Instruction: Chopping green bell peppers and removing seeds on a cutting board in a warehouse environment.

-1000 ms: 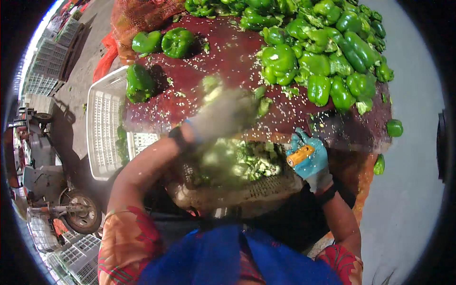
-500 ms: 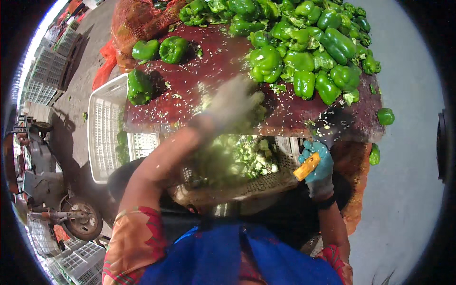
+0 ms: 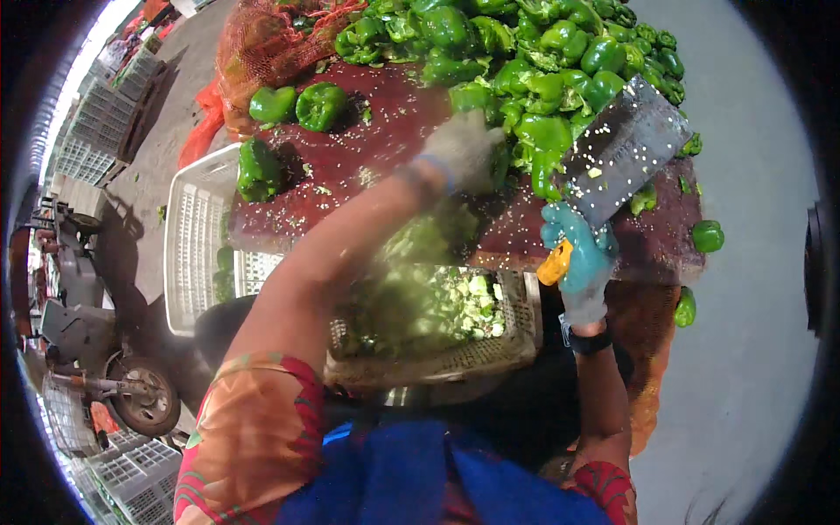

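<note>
My left hand (image 3: pixel 462 150), in a pale glove, is at the near edge of the pile of green bell peppers (image 3: pixel 547 92). Its fingers curl down around a green bell pepper (image 3: pixel 500 164), mostly hidden by the hand. On the right, my right hand (image 3: pixel 579 249), in a teal-coated glove, grips the yellow handle (image 3: pixel 555 262) of a cleaver. The broad dark blade (image 3: pixel 623 153) is raised over the dark red tabletop (image 3: pixel 385 114), with pale seeds stuck to it. Below the table edge, a crate (image 3: pixel 437 372) holds pale green pepper scraps (image 3: pixel 468 302); some green pieces are blurred.
A white plastic crate (image 3: pixel 197 254) stands at the table's left. Three loose peppers lie on the tabletop's left part, near an orange mesh bag (image 3: pixel 262 61). One pepper (image 3: pixel 708 236) is beyond the right edge. A parked vehicle's wheel (image 3: pixel 144 395) shows at far left.
My left hand has moved right and away from me, onto the near peppers. My right hand has lifted, bringing the cleaver's blade up from a blur by the table edge.
</note>
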Motion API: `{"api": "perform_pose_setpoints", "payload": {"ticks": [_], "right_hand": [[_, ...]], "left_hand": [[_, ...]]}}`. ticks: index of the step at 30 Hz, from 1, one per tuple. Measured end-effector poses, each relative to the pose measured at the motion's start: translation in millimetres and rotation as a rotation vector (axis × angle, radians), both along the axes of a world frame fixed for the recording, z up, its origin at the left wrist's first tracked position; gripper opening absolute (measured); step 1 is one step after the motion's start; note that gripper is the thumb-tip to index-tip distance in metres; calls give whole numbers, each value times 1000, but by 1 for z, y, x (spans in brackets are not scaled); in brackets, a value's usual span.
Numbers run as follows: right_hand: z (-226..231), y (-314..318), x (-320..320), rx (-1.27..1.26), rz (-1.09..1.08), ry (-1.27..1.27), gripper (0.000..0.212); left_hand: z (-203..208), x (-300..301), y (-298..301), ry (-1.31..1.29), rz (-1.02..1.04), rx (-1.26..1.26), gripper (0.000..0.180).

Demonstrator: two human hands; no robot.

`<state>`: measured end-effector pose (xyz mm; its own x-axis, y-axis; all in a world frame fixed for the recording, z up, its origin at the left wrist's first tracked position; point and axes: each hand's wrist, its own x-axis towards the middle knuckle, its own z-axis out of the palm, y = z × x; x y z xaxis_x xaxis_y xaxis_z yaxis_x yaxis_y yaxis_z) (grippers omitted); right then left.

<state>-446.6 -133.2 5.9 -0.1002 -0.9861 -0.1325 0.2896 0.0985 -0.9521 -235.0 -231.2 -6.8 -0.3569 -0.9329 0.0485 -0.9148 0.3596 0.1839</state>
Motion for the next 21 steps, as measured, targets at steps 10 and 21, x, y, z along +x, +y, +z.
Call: {"api": "perform_pose_setpoints", "payload": {"ticks": [10, 21], "right_hand": [[-24, -5, -5, -2, 39, -48, 17], [-6, -22, -26, -39, -91, -42, 19]], "left_hand": [[7, 102, 31, 191, 508, -12, 70], [-33, -12, -6, 388, 17, -195, 55]]}}
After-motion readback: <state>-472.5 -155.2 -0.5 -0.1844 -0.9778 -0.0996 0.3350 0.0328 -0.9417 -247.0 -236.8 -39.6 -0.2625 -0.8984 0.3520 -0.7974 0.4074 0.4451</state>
